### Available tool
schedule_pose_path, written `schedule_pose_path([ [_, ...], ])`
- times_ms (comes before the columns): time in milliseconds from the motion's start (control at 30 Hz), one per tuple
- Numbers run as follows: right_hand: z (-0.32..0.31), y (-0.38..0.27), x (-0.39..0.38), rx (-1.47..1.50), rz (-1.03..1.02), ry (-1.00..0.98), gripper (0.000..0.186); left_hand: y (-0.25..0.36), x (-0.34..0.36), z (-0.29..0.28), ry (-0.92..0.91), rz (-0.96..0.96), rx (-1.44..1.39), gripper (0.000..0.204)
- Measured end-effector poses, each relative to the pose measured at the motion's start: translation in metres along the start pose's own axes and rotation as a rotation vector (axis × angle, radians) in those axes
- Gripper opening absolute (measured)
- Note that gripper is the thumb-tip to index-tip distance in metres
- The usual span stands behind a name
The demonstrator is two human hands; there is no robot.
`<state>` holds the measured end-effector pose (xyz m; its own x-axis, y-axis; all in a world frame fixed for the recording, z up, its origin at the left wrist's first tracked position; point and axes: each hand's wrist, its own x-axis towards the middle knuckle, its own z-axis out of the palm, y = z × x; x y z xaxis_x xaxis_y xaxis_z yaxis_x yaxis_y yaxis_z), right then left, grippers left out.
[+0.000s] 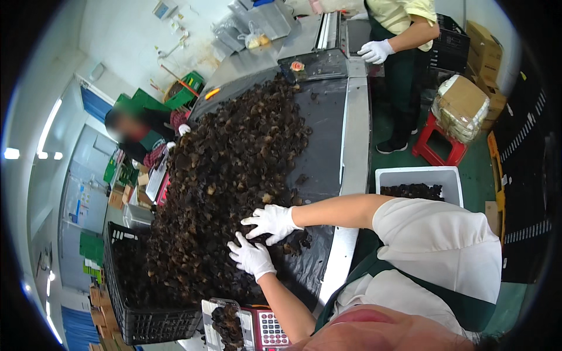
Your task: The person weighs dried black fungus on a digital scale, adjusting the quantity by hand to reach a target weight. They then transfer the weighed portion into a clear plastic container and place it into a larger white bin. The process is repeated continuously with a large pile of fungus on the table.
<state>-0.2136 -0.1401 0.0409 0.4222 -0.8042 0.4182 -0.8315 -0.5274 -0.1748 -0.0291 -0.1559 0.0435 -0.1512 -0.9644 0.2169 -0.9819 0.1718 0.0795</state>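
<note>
A large heap of dried black fungus [228, 152], dark brown and crinkled with some paler pieces, covers much of a table lined with black sheeting [319, 128]. My right hand [272, 222], in a white glove, rests on the near edge of the heap with its fingers spread. Beside it, my left hand [252, 257], also gloved in white, touches the pile with fingers apart. Neither hand grips anything that I can see. Below my left forearm sits a red and white digital scale [272, 329]. A clear tray with fungus pieces [227, 326] is next to its keypad.
A black plastic crate [158, 324] stands against the heap's left end. A white box [418, 171] holding dark pieces is by my right arm. Across the table a co-worker [143, 134] handles the heap; another co-worker [404, 52] stands at the far end near a red stool [442, 143].
</note>
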Motion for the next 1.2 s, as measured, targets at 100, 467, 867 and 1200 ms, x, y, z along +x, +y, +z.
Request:
schedule_pose_path([
  [100, 0.002, -0.002, 0.005, 0.116, -0.029, -0.063, 0.040, -0.005, -0.015, 0.003, 0.243, 0.256, -0.245, 0.045],
  [467, 0.007, 0.061, 0.008, 0.133, 0.189, 0.171, 0.040, -0.006, -0.011, -0.007, 0.513, 0.148, -0.394, 0.006],
  [867, 0.000, 0.065, 0.033, 0.228, 0.245, -0.369, 0.058, -0.076, -0.050, -0.103, 0.757, 0.254, -0.413, 0.010],
  [1200, -0.045, 0.010, 0.044, 0.136, 0.241, -0.273, 0.059, -0.235, -0.157, -0.159, 0.207, -0.020, -0.154, 0.033],
])
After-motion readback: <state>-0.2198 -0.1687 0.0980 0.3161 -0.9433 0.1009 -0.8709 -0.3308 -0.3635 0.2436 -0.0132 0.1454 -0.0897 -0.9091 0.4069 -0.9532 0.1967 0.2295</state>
